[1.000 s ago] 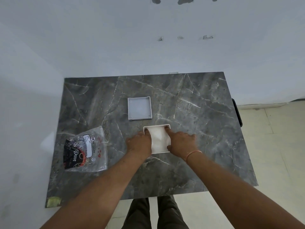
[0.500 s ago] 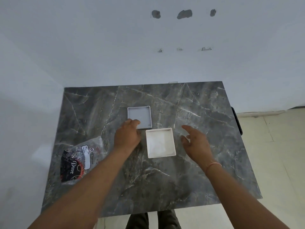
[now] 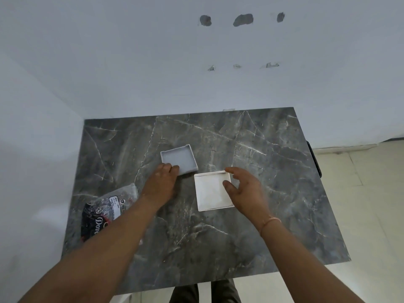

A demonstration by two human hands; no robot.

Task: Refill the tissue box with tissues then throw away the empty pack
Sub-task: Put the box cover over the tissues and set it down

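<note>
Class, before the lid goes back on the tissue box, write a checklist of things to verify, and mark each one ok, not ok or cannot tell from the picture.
1. Tissues sit inside the white box, none spilling over its rim: ok.
2. Left hand has hold of the grey lid at its near corner: ok.
3. Lid faces the right way to cap the box: not ok, its hollow side is up.
4. Right hand is steadying the box: cannot tell, it is open at the box's right edge.
5. Empty pack thrown away: not ok, it lies on the table.
</note>
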